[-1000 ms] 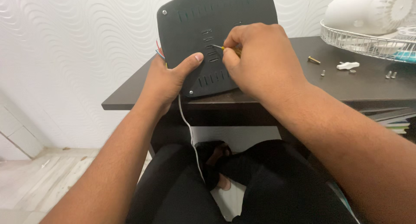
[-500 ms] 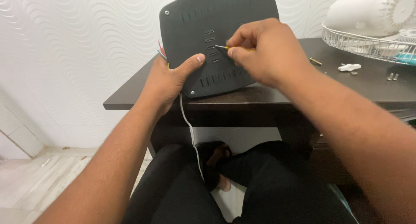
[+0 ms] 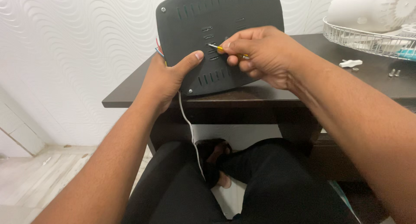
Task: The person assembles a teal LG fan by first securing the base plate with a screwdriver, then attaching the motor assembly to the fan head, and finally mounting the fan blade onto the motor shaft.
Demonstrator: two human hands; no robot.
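A dark grey plastic base plate with rows of vent slots stands on edge on the dark wooden table. My left hand grips its lower left edge, thumb pressed on the face. My right hand holds a small yellow-handled screwdriver, its metal tip against a slot near the plate's middle. Coloured wires stick out behind the plate's left edge. A white cord hangs down from it over my lap.
A white wire fan guard and a white fan motor housing lie at the table's back right. A white plastic knob and small screws sit near them. My legs in black trousers are below the table edge.
My right hand has turned and dropped slightly, showing more of the screwdriver handle. Its tip has shifted a little left on the plate. The left hand keeps its grip.
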